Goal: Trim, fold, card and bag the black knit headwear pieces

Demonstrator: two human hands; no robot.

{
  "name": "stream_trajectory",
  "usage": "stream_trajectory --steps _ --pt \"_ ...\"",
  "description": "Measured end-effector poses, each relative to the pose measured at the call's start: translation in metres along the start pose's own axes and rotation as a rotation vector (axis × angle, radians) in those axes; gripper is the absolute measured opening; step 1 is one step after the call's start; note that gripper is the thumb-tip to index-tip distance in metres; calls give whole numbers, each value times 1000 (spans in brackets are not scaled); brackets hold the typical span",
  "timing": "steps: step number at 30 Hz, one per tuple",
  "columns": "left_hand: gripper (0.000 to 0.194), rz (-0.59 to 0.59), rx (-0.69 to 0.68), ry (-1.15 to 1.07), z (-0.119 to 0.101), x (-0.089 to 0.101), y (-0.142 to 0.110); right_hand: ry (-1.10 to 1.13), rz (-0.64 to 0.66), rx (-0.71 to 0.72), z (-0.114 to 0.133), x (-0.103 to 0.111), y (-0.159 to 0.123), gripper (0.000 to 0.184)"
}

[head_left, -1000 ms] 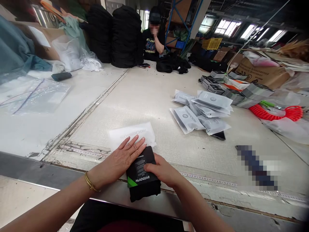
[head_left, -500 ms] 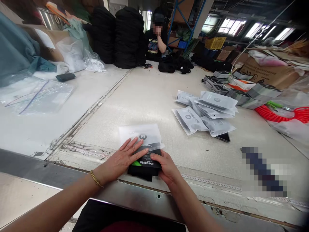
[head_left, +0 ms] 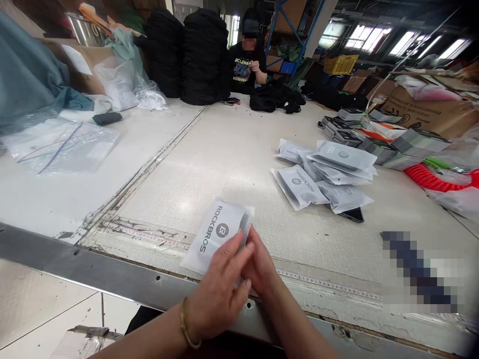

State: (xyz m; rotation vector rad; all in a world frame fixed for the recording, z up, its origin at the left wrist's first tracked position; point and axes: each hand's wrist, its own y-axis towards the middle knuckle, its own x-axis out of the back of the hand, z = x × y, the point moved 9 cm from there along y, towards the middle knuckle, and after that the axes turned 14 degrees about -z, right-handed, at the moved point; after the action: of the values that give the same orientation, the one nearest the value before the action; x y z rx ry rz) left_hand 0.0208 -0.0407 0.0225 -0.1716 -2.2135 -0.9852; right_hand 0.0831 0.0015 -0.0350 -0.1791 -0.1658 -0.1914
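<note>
1. Frosted ROCKBROS pouch (head_left: 216,235): tilted, held between both hands above the near edge of the white work table (head_left: 209,159). Whether it touches the table cannot be told. A dark item (head_left: 245,232) shows at its right edge, too blurred to identify.
2. Left hand (head_left: 220,284), with a gold bangle (head_left: 185,326) at the wrist: closed on the pouch, fingers extended and pressed against its lower face.
3. Right hand (head_left: 260,264): closed on the pouch's right edge, fingers curled, facing the left hand.
4. Right half of the table: a loose pile of sealed white pouches (head_left: 322,174) lies well apart from the hands, with a black smartphone (head_left: 353,215) partly beneath it. Grey wrapped packs (head_left: 419,145) lie beyond the pile.
5. Far end of the table: a seated co-worker (head_left: 247,65) sits behind a heap of black fabric (head_left: 271,97).
6. Left half of the table: a clear plastic bag (head_left: 63,148) lies flat.
</note>
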Motion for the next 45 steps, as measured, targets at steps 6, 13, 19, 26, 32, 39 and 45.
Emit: stream_trajectory --steps 6,13,19,26,32,39,45 --pt "47 306 -50 211 45 1 9 227 166 -241 -13 -4 1 40" --pt "25 437 -24 256 44 -16 37 20 -194 -250 -26 80 54 20" --pt "34 408 234 263 92 -27 100 33 -81 -258 -24 44 64 22" --pt "29 451 305 226 112 -59 83 -44 25 -232 -24 23 49 25" --pt "26 395 375 219 127 -54 77 -123 418 -352 -41 -5 -50 28" --pt "30 165 381 153 101 -23 87 103 248 -357 -42 -6 -44 31" --pt "59 -290 686 -111 116 44 52 242 -50 -118 -22 34 -15 34"
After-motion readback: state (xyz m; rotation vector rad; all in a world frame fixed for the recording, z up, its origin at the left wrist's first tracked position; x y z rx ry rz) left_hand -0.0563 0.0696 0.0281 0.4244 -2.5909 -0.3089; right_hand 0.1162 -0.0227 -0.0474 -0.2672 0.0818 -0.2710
